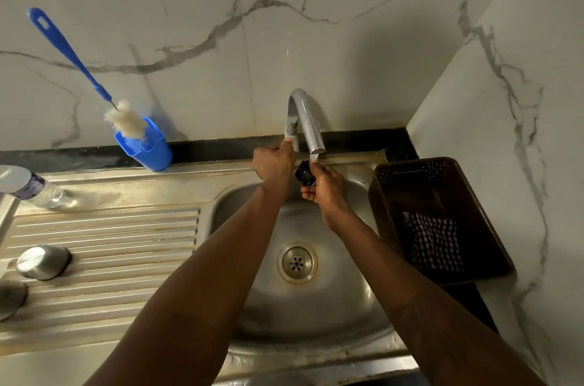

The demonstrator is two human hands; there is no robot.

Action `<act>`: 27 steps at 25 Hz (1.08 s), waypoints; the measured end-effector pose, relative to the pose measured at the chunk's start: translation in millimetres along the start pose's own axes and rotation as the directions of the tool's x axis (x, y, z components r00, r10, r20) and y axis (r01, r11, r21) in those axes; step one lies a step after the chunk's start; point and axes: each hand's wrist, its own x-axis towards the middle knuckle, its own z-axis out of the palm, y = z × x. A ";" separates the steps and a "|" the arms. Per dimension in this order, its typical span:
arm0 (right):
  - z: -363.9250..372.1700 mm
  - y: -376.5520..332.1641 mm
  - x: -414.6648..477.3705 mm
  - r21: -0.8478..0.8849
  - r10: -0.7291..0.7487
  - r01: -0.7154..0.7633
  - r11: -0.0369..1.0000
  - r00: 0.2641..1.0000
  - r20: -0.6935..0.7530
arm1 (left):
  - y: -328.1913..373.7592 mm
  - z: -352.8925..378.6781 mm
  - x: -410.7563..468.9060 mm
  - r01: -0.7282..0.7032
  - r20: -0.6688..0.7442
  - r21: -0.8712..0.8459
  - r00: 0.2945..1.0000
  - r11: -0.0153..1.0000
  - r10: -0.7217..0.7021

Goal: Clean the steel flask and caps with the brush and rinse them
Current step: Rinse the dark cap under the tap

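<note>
My right hand (325,193) grips a small black cap (304,174) just under the spout of the grey tap (308,123), above the steel sink (319,316). My left hand (274,161) is curled round the tap's handle at the base of the spout. A blue-handled bottle brush (68,47) with white bristles stands tilted in a blue cup (148,148) at the back of the counter. A steel cap (42,261) lies on the ribbed drainboard, and another steel piece (11,297) sits at the left edge, cut off by the frame.
A clear plastic bottle (34,186) lies at the far left of the drainboard (126,237). A dark brown basket (442,218) holding a checked cloth (437,240) stands right of the sink. Marble walls close in behind and on the right.
</note>
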 end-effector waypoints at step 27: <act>6.3 29.3 0.6 -0.246 0.208 -0.188 0.951 0.977 0.056 | -64.4 3.3 -65.8 0.493 0.356 -0.327 0.855 0.806 -0.378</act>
